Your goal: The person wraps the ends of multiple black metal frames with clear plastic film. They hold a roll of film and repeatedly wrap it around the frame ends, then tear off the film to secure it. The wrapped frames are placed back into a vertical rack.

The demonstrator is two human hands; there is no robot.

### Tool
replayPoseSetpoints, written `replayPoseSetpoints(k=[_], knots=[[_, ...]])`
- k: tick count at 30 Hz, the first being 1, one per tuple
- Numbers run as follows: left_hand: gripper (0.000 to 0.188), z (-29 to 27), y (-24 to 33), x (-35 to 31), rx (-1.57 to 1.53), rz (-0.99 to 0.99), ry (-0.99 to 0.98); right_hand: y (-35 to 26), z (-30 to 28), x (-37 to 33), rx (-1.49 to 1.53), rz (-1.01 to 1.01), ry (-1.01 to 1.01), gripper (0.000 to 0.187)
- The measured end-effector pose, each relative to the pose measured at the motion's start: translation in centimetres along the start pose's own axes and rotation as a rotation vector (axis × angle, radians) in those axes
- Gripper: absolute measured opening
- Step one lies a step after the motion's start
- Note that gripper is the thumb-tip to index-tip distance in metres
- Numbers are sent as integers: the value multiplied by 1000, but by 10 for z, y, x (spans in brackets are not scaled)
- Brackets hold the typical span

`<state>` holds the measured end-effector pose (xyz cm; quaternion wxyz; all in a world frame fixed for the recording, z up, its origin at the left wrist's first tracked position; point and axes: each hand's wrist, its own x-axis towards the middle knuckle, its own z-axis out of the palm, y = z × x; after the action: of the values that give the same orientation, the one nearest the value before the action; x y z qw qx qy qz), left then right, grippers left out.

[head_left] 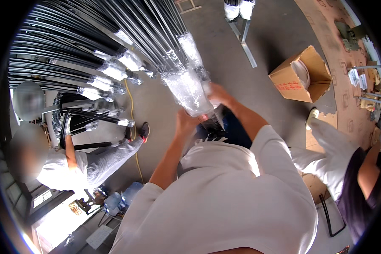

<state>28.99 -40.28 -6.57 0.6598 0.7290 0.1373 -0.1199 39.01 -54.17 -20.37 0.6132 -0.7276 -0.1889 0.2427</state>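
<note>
A long bundle of straight, glossy black tubes (150, 42) stretches away ahead of the fingers, its near end, wrapped in clear shiny plastic film (184, 89), lying between the hands. The left hand (187, 122) curls at the film's near left corner; the right hand (219, 94) bends in just right of it. Blur hides the fingertips; whether either hand grasps or merely touches, I cannot tell.

Grey floor (218, 51); brown surface (340, 86) right; bright opening (57, 223) lower left.

Black rods (144, 34), 11 o'clock: far ends cut off by top edge. Right hand (219, 94): fingers blurred, partly hidden by plastic wrap (185, 91). Co-worker (70, 167), 8 o'clock: face blurred.
</note>
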Motion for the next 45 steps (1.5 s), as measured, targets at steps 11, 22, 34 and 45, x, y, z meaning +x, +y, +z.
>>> replayPoseSetpoints(k=[11,22,34,45], knots=[[82,-40,-48,-95,670,257,743,12,135,7,839,218,-707,47],[69,-37,-78,-132,-327,-122,345,-46,91,-26,808,254,-740,57],[69,-13,-68,-182,106,60,152,-86,56,-212,654,145,88,44],[82,-67,-46,-135,71,251,-627,-149,128,-233,233,-1,382,79]])
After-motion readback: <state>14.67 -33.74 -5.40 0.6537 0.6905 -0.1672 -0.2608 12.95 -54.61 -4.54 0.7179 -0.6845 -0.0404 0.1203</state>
